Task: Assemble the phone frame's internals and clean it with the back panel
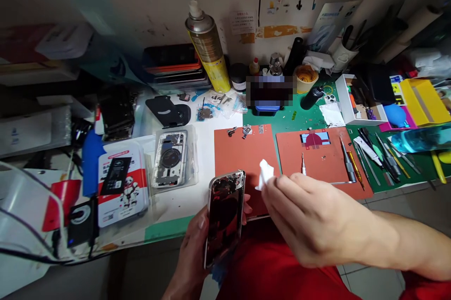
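A phone housing [225, 218] with a silvery rim and dark, reflective inside stands tilted upright, just beyond the table's front edge. My left hand [195, 243] is closed around it, thumb on the left side and fingertips showing at the right. To its right, my right hand [306, 215] pinches a small crumpled white wipe [265, 174], held in the air apart from the housing. Beneath the wipe lies an orange-brown mat [243, 150] with small metal parts [246, 131] at its top.
A second mat [289, 150] bears screwdrivers [347, 159]. Another phone housing [170, 159] lies in a clear tray at left, beside a panda-printed box [123, 182]. A yellow spray can [209, 49] stands behind. Tweezers and tools [384, 154] lie at right, near a bottle [419, 140].
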